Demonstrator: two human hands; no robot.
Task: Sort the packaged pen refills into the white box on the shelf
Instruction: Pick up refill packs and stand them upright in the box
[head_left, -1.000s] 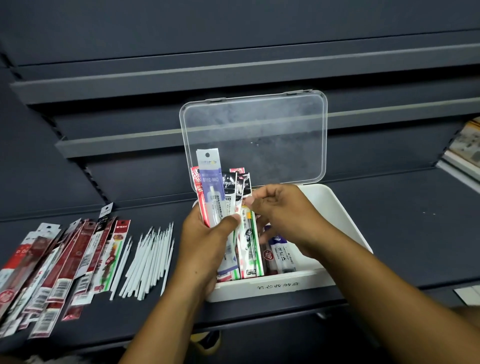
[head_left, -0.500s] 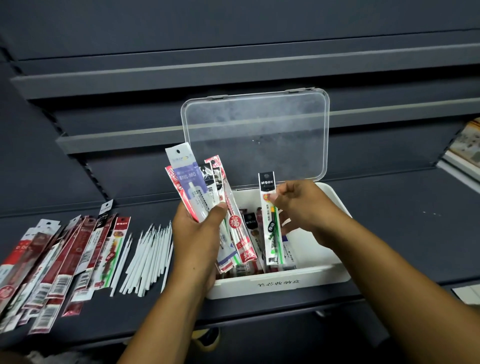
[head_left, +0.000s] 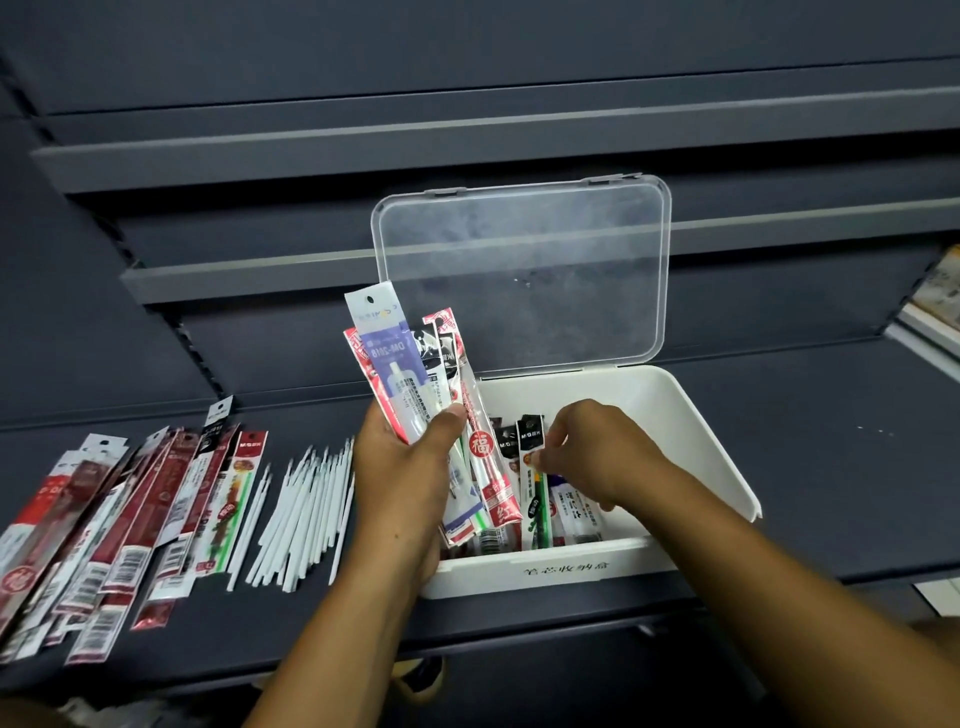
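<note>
Dark grey shelf (head_left: 831, 467), front edge nearest; two bare forearms reach in over it. White box (head_left: 571, 569) sits on the shelf, long side across the view, characters printed on its front wall.

Left hand (head_left: 410, 467) is over the box's front-left corner, fingers curled behind and thumb pressed across a bundle of packets (head_left: 395, 374). The bundle's long axis is near upright, tops tilted a little left. Hang-hole ends point up and away; lower ends dip into the box. The front packet is white and lilac, with red and black ones fanned behind it.

Right hand (head_left: 597, 457) is inside the box, fingers pinching a green-striped packet (head_left: 535, 504) just below its black header. That packet stands almost upright, header up, foot down near the front wall, touching other packets already standing in the box's left half.

On the shelf left of the box are loose white refills (head_left: 301, 509), roughly parallel, long axes running front to back, tips away. Further left is a fanned row of packaged refills (head_left: 130, 519), mostly red and white, lying flat, headers pointing away, barcode ends toward the shelf edge.

Behind the box a clear lid (head_left: 519, 270) stands open at the rear wall, about upright. Beyond it, grey shelf rails (head_left: 467, 140) run across.
</note>
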